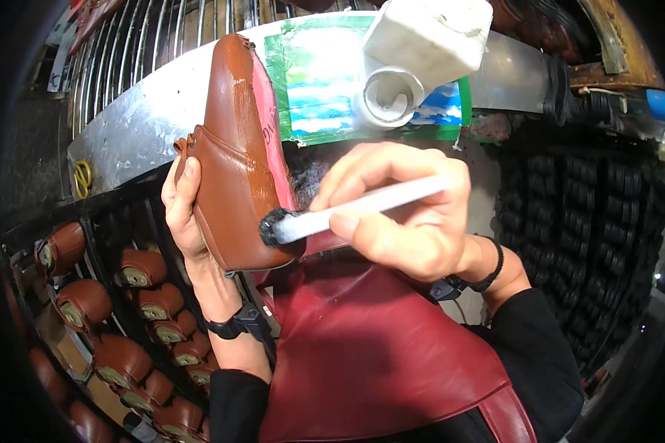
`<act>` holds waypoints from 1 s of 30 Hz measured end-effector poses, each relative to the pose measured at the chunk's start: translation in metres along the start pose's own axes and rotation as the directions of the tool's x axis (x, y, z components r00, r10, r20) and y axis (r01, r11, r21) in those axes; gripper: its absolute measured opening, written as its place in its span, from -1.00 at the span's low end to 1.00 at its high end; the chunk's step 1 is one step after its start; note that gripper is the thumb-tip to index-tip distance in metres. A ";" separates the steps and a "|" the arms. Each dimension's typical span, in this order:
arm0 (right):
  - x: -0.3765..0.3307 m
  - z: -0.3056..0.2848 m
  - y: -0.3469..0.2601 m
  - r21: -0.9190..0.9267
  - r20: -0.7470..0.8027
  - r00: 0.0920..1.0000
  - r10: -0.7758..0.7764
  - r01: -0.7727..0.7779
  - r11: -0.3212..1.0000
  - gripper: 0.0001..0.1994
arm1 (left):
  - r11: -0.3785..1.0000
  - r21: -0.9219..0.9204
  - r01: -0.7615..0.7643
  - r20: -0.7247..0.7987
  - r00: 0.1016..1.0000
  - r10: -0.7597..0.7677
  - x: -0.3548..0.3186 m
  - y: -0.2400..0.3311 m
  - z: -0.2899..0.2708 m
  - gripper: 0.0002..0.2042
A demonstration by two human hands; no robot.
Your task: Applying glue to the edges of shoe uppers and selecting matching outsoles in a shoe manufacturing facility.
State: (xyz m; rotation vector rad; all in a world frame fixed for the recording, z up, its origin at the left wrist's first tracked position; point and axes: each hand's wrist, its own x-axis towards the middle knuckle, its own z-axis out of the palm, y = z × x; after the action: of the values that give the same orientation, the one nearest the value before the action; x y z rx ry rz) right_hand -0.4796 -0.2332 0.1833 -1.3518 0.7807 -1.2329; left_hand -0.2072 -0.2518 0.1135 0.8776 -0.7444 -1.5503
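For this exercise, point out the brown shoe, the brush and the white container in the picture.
brown shoe [236,170], head view, on its leather side.
brush [362,203], head view, on the white handle's middle.
white container [428,37], head view, on its front face.

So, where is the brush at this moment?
In the head view, the brush is near the centre, held in the right hand; its dark head touches the lower edge of the brown shoe in the left hand.
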 end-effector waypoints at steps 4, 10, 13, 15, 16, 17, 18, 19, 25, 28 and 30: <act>0.009 -0.009 -0.022 -0.093 0.182 0.980 -0.083 0.101 0.991 -0.81 | 0.995 -0.085 0.059 -0.023 0.998 -0.061 -0.005 0.009 0.012 -0.61; 0.035 -0.016 -0.044 -0.105 0.281 0.932 -0.228 0.266 0.958 -0.70 | 0.937 -0.348 -0.034 -0.158 0.987 -0.023 -0.011 0.013 0.054 -0.58; 0.056 -0.008 -0.028 0.123 0.182 0.842 -0.507 0.492 0.862 -0.77 | 0.957 -0.288 -0.038 -0.075 0.997 0.017 -0.007 0.018 0.055 -0.59; 0.073 -0.014 -0.039 0.094 0.290 0.858 -0.423 0.415 0.905 -0.73 | 0.997 0.002 -0.082 -0.109 0.991 0.082 -0.007 0.021 0.064 -0.60; 0.085 -0.015 -0.033 0.146 0.320 0.846 -0.427 0.401 0.904 -0.72 | 0.982 0.159 -0.099 -0.137 0.983 0.121 -0.009 0.022 0.065 -0.60; 0.097 -0.019 -0.025 0.137 0.342 0.853 -0.395 0.370 0.919 -0.70 | 0.944 0.312 -0.108 -0.159 0.974 0.164 -0.011 0.024 0.065 -0.60; 0.102 -0.027 -0.023 0.064 0.313 0.909 -0.274 0.268 0.961 -0.69 | 0.887 0.446 -0.116 -0.152 0.967 0.202 -0.009 0.023 0.071 -0.60; 0.112 -0.037 -0.014 -0.020 0.255 0.928 -0.273 0.287 0.958 -0.76 | 0.812 0.571 -0.120 -0.144 0.959 0.244 -0.008 0.022 0.075 -0.61; 0.080 -0.007 0.040 0.292 -0.259 0.958 0.124 -0.045 0.955 -0.78 | 0.990 0.066 -0.125 -0.361 0.922 0.140 0.013 0.018 0.052 -0.65; 0.052 0.005 0.047 0.561 -0.302 0.875 0.377 -0.157 0.813 -0.83 | 0.963 0.209 -0.169 -0.202 0.956 0.211 0.050 0.043 0.018 -0.69; 0.051 -0.004 0.049 0.461 -0.473 0.833 0.287 -0.044 0.886 -0.85 | 0.876 0.425 -0.228 -0.246 0.902 0.354 0.107 0.051 0.014 -0.72</act>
State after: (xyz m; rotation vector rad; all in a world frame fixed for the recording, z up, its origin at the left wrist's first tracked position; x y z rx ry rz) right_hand -0.4617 -0.2916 0.1471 -0.5542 0.9133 -1.5490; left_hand -0.2008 -0.3659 0.1497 1.2102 -0.9157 -0.9686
